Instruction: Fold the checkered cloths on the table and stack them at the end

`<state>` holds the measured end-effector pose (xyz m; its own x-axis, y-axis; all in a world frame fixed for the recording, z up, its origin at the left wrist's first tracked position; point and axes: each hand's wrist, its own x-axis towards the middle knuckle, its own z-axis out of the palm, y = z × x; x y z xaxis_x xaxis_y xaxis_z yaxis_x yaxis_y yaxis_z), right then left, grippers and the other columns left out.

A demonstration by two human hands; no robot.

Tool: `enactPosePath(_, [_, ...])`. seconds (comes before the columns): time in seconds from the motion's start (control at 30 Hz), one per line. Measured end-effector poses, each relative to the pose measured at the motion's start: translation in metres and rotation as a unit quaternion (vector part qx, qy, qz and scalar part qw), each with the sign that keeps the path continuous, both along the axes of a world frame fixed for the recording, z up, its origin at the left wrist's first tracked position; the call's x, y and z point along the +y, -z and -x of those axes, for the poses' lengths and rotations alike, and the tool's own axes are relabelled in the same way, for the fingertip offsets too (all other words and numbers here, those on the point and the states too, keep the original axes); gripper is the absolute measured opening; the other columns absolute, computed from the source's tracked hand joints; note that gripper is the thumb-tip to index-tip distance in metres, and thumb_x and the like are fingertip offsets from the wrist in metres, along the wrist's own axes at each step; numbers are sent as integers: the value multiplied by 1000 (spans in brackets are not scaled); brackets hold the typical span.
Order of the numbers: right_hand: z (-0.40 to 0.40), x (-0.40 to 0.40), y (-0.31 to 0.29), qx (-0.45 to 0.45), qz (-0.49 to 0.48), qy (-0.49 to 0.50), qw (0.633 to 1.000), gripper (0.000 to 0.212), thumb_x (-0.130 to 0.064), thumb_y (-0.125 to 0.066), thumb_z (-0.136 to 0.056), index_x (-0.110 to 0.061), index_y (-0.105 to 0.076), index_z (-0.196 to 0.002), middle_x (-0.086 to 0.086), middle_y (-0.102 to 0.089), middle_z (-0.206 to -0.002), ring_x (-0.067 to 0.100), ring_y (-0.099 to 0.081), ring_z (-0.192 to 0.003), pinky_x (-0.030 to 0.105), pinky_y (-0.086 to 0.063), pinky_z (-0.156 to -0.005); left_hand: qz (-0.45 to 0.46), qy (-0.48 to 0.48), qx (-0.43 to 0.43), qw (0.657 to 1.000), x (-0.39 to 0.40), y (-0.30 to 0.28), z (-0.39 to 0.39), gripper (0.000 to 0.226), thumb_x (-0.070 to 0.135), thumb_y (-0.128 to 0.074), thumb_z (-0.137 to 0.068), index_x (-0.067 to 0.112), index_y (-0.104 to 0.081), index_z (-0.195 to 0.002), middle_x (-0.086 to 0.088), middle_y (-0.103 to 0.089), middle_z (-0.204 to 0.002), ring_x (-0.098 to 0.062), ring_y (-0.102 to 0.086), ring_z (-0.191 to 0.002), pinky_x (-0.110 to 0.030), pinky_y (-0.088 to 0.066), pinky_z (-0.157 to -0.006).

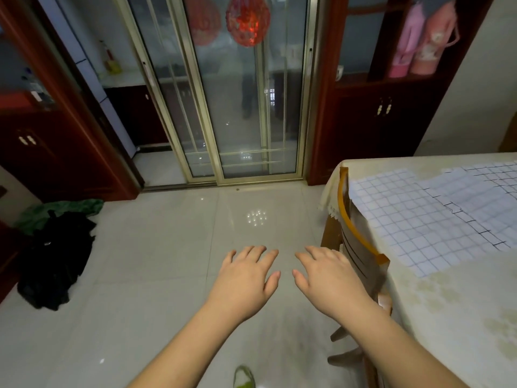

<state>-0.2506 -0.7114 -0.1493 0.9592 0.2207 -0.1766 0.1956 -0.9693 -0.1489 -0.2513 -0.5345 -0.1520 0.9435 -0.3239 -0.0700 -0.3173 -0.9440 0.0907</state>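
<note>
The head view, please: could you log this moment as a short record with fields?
left hand: open, palm down, over the floor, holds nothing
right hand: open, palm down, holds nothing
checkered cloths: spread flat on the table, overlapping, unfolded
table: at right, pale covering
chair: pushed against the table
dark clothes: heaped on the floor, left

Two white checkered cloths (414, 217) (484, 191) overlap on one cream-covered table (447, 298); one wooden chair (355, 247) stands beside the right hand (327, 273); one left hand (246, 275).
</note>
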Motion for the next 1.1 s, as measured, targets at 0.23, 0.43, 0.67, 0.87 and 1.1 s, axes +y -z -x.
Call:
enactPosePath(0.23, [-96,24,0,-11,17,37,999,50,-45,-30,-102,-25,-36,-147,1,-36,-153,20,-33,-139,36,-22,-114,16,37,5,999,25,11,-106,52,49,-27,-101,32,-25,-150,7,-33,-153,-13,-27,-141,-40,-19,-116])
enactPosePath(0.43, [-161,57,-4,-18,26,76,997,49,-44,-32,-101,-25,-38,-146,0,-38,-152,19,-34,-139,36,-24,-112,14,86,1,996,53,7,-179,52,48,-28,-101,31,-25,-150,7,-32,-153,-15,-25,-141,-41,-15,-116])
enactPosePath(0.67, [-218,72,-2,-1,39,102,994,51,-46,-30,-101,-25,-36,-147,2,-35,-154,21,-33,-140,38,-24,-113,12,110,-10,994,68,8,-248,51,49,-28,-101,29,-28,-148,5,-33,-153,-15,-25,-142,-42,-17,-116])
enactPosePath(0.87, [-263,76,4,8,34,112,993,51,-45,-28,-102,-25,-32,-149,2,-32,-156,21,-30,-142,39,-21,-116,10,128,15,992,66,13,-300,53,50,-25,-101,30,-25,-150,6,-23,-159,-15,-14,-147,-43,-10,-119])
enactPosePath(1.1, [-339,63,18,10,-9,107,994,52,-45,-29,-103,-27,-26,-151,-1,-25,-159,19,-23,-146,39,-14,-119,-9,123,28,992,51,19,-386,52,47,-25,-102,32,-22,-151,6,-27,-157,-16,-20,-145,-45,-14,-119])
